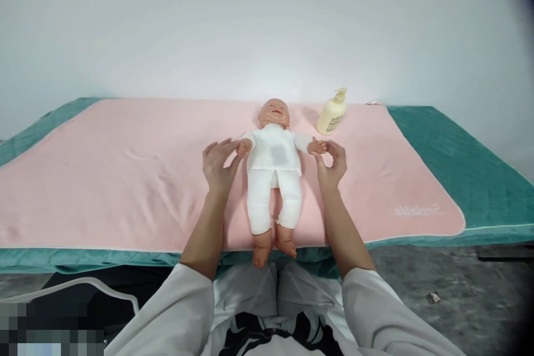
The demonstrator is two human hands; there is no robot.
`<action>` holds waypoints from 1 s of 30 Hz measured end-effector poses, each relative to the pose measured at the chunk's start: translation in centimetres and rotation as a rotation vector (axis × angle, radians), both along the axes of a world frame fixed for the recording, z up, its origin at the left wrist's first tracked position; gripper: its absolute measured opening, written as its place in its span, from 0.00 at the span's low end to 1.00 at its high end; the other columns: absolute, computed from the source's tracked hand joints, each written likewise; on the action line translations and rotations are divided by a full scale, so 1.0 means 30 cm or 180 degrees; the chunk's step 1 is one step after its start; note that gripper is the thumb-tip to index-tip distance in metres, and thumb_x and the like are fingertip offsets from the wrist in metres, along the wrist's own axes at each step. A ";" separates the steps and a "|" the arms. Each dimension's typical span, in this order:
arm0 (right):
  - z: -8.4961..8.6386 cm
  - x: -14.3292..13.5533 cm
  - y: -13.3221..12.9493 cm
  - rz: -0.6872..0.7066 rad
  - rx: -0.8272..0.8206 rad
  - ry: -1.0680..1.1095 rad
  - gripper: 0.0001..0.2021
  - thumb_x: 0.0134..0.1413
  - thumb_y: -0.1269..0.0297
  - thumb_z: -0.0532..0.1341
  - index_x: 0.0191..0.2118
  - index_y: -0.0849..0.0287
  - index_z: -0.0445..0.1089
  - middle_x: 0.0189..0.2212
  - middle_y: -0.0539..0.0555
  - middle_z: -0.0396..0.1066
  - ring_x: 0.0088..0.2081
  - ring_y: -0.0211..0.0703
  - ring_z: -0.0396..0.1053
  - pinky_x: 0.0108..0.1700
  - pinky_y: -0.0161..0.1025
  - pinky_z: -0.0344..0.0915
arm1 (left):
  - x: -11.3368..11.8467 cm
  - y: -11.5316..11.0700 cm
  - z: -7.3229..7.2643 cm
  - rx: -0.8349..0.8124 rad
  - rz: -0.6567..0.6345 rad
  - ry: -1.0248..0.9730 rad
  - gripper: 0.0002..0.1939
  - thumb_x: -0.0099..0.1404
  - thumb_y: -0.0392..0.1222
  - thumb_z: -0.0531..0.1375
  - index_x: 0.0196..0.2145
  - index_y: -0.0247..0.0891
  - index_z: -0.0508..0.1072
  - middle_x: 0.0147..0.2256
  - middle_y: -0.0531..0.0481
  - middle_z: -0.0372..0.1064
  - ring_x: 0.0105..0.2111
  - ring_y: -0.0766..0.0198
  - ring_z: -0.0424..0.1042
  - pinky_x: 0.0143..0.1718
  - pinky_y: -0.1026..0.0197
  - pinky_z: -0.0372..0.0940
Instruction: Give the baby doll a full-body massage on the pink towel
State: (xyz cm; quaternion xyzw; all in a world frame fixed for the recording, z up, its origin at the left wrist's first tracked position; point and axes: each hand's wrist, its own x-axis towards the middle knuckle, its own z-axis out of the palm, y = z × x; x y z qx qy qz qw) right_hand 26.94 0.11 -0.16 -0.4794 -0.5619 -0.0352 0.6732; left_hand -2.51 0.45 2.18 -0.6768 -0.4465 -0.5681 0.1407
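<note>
A baby doll [273, 150] in a white top and white trousers lies on its back, head toward the wall and feet at the near edge. My left hand [219, 164] pinches the doll's hand on the left between thumb and fingers. On the other side, my right hand [332, 164] grips the doll's other hand in the same way. Both doll arms are spread out sideways. Beneath the doll is a pink blanket [167, 189].
A cream pump bottle [331, 114] stands on the blanket, right of the doll's head. The blanket covers much of a green padded bed [467, 172] against a pale wall [250, 22]. A white tube [83, 281] curves at the lower left. Some small object [433, 297] lies on the grey floor.
</note>
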 end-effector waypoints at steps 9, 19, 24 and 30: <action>0.006 -0.025 -0.009 0.1178 0.0005 -0.1711 0.09 0.62 0.60 0.63 0.45 0.50 0.78 0.45 0.53 0.80 0.46 0.45 0.79 0.51 0.47 0.76 | 0.070 0.008 0.042 0.0085 -0.1231 0.1358 0.08 0.71 0.40 0.61 0.46 0.46 0.77 0.47 0.54 0.78 0.49 0.61 0.78 0.55 0.50 0.68; 0.021 -0.048 -0.001 0.1560 -0.0014 -0.2116 0.08 0.63 0.62 0.62 0.44 0.50 0.79 0.45 0.49 0.80 0.50 0.42 0.78 0.55 0.47 0.74 | 0.090 0.026 0.052 -0.0459 -0.1567 0.1749 0.10 0.73 0.39 0.57 0.46 0.46 0.78 0.48 0.54 0.77 0.52 0.62 0.76 0.59 0.48 0.67; 0.020 -0.051 -0.001 0.1426 0.0310 -0.2243 0.09 0.62 0.65 0.63 0.46 0.52 0.78 0.46 0.50 0.80 0.49 0.40 0.78 0.55 0.44 0.73 | 0.090 0.031 0.062 -0.0409 -0.1573 0.1842 0.10 0.73 0.40 0.57 0.45 0.44 0.78 0.47 0.53 0.78 0.51 0.62 0.76 0.58 0.49 0.67; 0.005 -0.040 0.000 0.1172 0.0393 -0.2167 0.11 0.62 0.63 0.63 0.49 0.50 0.76 0.47 0.50 0.80 0.48 0.40 0.78 0.59 0.46 0.70 | 0.082 0.031 0.038 0.0072 -0.1485 0.1551 0.08 0.71 0.38 0.60 0.45 0.42 0.78 0.48 0.53 0.78 0.49 0.63 0.77 0.55 0.55 0.68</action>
